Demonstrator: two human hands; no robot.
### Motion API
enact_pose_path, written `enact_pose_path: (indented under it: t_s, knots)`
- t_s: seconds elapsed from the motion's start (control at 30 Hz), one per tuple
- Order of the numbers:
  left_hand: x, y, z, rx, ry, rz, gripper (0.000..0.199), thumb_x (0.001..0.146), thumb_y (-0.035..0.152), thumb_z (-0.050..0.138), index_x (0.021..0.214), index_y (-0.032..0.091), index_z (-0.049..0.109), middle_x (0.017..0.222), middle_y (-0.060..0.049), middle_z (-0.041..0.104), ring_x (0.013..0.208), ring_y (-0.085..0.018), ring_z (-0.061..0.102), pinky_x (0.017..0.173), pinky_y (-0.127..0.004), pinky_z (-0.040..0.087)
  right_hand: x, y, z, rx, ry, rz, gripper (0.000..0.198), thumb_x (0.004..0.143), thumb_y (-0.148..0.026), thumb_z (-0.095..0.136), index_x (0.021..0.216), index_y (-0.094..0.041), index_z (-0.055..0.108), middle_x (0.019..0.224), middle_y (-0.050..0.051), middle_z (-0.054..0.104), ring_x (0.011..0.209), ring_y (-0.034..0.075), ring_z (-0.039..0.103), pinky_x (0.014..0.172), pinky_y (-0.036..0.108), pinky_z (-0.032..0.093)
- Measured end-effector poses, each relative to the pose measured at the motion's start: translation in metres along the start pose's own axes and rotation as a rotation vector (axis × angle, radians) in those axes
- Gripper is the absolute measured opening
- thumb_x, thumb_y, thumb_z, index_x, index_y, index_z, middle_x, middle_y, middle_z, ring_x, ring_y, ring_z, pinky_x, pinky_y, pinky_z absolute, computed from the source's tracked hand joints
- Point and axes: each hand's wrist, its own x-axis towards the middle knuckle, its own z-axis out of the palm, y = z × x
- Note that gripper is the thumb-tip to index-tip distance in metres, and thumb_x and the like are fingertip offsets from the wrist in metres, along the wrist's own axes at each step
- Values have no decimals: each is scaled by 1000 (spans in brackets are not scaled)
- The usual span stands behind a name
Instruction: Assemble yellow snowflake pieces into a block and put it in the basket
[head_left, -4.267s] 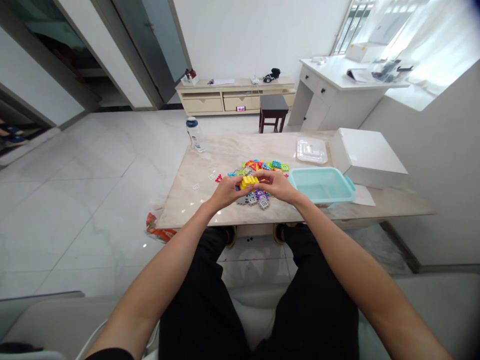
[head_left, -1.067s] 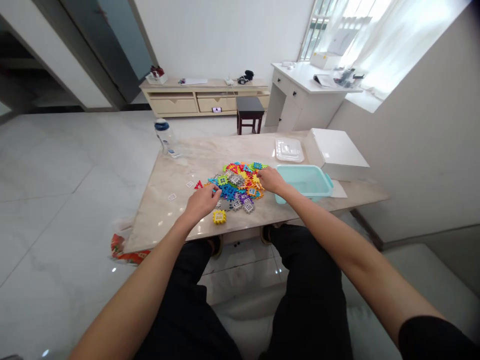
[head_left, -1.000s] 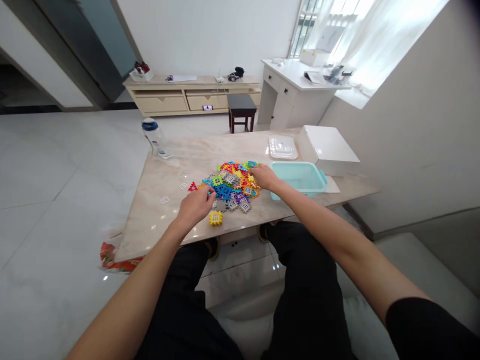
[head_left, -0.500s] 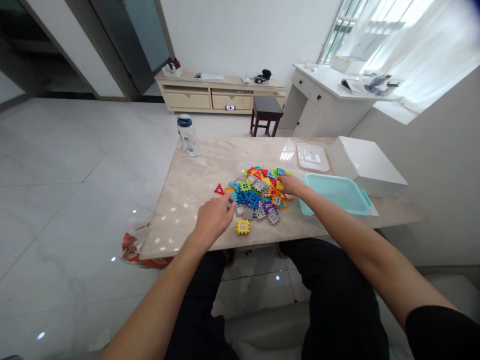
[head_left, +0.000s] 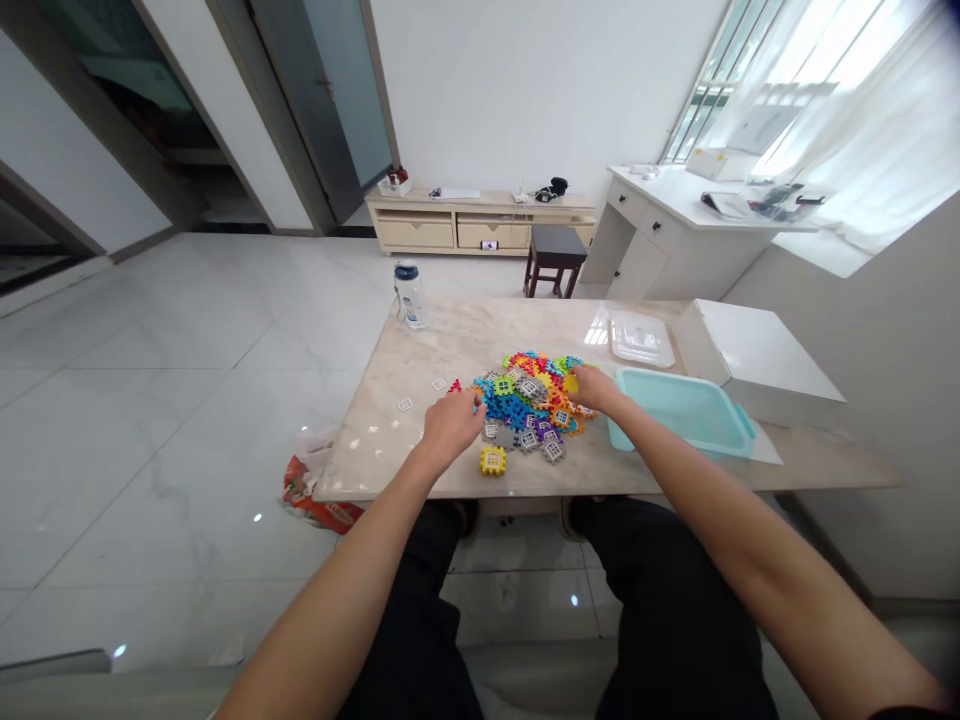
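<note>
Facing a heap of plastic pieces (head_left: 514,408), lying on the table (head_left: 480,325). Resting the right hand (head_left: 595,388), fingers bent, at a yellow piece (head_left: 571,384) on the heap's right side; hiding too much to tell whether gripping it. Holding the left hand (head_left: 451,425) half curled by the heap's left side, too hidden to tell about any grip. Seeing a yellow block (head_left: 493,461) sitting before the heap, a turquoise tub (head_left: 679,408) standing to the heap's right, a clear lid (head_left: 641,338) lying behind the tub, and a bottle (head_left: 410,297) standing far left.

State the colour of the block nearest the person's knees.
The block is yellow with a white grid pattern, best seen in the head view.
</note>
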Motion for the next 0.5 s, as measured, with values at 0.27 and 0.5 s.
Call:
enact_pose_path:
  t_s: [0.27,0.5]
  knots:
    - [7,-16,10,-2,36,-57,31,102,40,55,112,23,78,112,-13,81,109,-32,74,89,-35,54,-92,-67,-16,260,152,-192,38,89,-35,78,119,-12,75,114,14,75,106,26,67,93,30,48]
    - [8,-33,21,-7,7,-93,33,101,42,55,113,23,79,114,-15,81,113,-34,74,93,-38,55,-122,-125,-3,294,19,-356,35,85,-37,82,111,-15,78,116,15,76,103,27,68,87,30,47]
